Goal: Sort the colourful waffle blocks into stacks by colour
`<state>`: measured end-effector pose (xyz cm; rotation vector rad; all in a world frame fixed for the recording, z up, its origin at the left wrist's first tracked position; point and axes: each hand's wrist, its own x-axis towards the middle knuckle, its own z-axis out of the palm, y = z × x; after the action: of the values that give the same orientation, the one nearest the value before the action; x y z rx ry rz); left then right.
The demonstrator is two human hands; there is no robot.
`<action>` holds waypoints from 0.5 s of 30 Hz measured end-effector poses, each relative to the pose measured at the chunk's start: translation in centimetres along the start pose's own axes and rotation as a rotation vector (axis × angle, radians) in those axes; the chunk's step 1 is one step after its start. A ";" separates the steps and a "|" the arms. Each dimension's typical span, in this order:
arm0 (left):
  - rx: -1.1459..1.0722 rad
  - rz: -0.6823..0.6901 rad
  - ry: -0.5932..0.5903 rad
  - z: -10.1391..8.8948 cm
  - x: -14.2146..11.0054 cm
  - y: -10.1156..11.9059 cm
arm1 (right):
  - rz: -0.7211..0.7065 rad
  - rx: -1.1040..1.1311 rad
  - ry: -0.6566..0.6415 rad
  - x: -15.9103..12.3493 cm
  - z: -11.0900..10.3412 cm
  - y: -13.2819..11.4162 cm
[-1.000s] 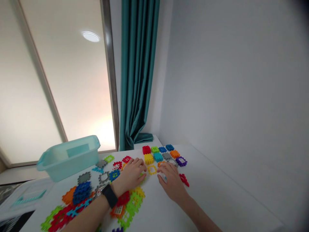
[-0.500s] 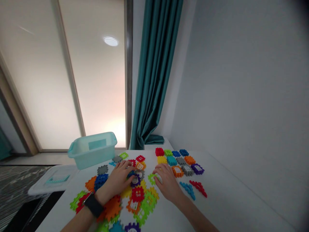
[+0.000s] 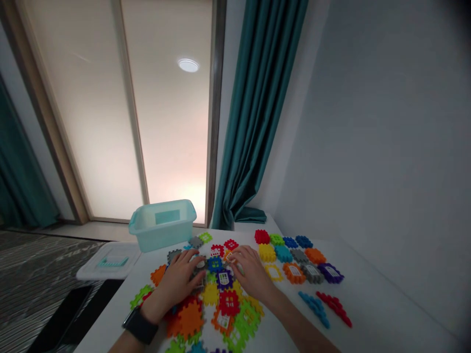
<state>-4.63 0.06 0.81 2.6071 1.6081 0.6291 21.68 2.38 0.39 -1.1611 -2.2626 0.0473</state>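
I have the left hand (image 3: 176, 283) over the middle of the worktop (image 3: 371, 318), its fingers (image 3: 193, 256) spread and curved on top of a gray block (image 3: 197, 277). The right hand (image 3: 250, 271) sits just beside it, its fingers (image 3: 239, 257) curved down at the far edge of the same loose pile of plastic waffle blocks (image 3: 217, 314). I cannot tell whether either hand is gripping anything. A black watch (image 3: 139, 326) is on the left wrist.

The pile spreads toward me in many colors, overlapping too much for me to count. Some blocks carry printed window panels, such as the purple one (image 3: 224, 279), but I can read no writing.

To the right, 12 blocks lie apart in three rows of four (image 3: 296, 255), and the near row includes a yellow frame (image 3: 274, 272). Nearer still are 2 strips: blue (image 3: 314, 309) and red (image 3: 334, 308).

Beyond the pile, at the far left, is 1 pale aqua plastic tub (image 3: 162, 225), with no blocks showing inside. Its white lid (image 3: 110, 261) lies to the left of it.
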 end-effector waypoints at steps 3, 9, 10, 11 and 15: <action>0.034 -0.036 -0.022 -0.1 0.0 -0.2 | -0.007 -0.023 -0.034 2.7 1.2 0.5; 0.073 -0.095 -0.062 -0.3 0.0 -0.6 | -0.038 0.002 -0.109 8.5 4.5 1.7; 0.073 -0.098 -0.062 -0.4 0.0 -0.7 | -0.041 0.005 -0.126 9.2 5.1 1.7; 0.075 -0.098 -0.061 -0.5 0.0 -0.7 | -0.044 0.008 -0.144 9.9 5.7 1.7; 0.082 -0.107 -0.052 -0.5 0.0 -0.7 | -0.055 0.015 -0.218 11.9 7.7 1.4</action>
<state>-5.44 0.33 1.16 2.5473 1.7800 0.4957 13.43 13.91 -0.55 -1.1317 -2.4788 0.1774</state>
